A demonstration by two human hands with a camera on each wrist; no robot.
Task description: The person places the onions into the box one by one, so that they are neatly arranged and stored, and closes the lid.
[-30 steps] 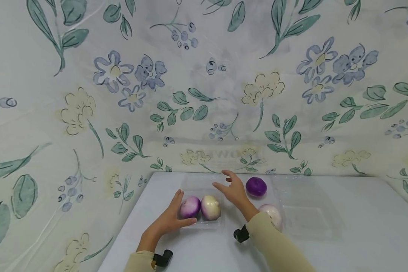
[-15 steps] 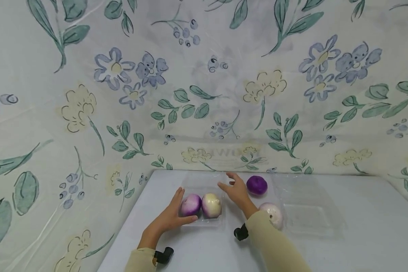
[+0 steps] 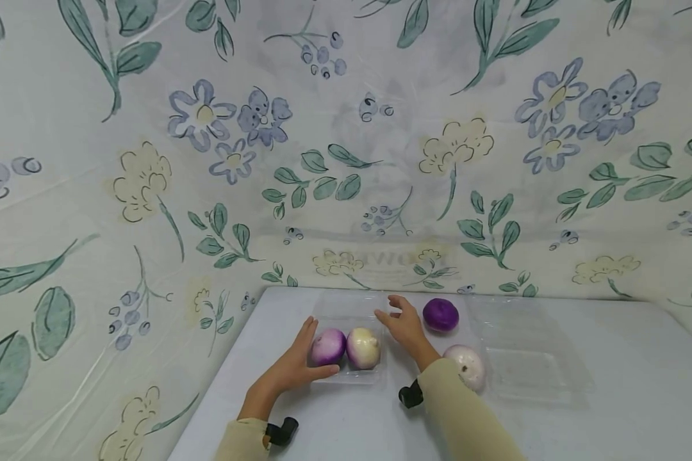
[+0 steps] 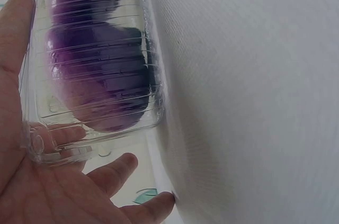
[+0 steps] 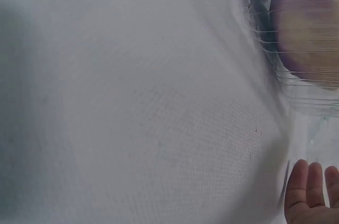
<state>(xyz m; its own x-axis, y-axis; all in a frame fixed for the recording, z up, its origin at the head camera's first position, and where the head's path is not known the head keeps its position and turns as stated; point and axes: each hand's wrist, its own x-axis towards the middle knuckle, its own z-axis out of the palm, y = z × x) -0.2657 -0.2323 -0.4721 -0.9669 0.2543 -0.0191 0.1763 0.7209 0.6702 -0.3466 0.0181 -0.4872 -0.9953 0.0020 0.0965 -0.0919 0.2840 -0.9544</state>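
Observation:
Two onions sit side by side in an open clear plastic box (image 3: 346, 378): a purple-and-white onion (image 3: 328, 347) and a paler cream onion (image 3: 364, 349). My left hand (image 3: 291, 365) is at the box's left end, thumb along the front side and the other fingers spread. In the left wrist view, the thumb (image 4: 13, 33) lies against the clear wall. My right hand (image 3: 405, 328) is beside the box's back right corner, near the raised clear lid (image 3: 348, 304), fingers slightly bent and holding nothing. Only some fingertips (image 5: 299, 176) show in the right wrist view.
A dark purple onion (image 3: 441, 315) lies behind my right hand. A whitish onion (image 3: 466, 368) is partly covered by my right sleeve (image 3: 467, 410). Farther right lies another open clear plastic box (image 3: 530, 371) on the white table (image 3: 628, 384). Floral cloth (image 3: 346, 211) hangs behind the table.
My right hand has moved slightly toward the box's right side. The left hand and the onions keep their places, while the whole view has shifted a little.

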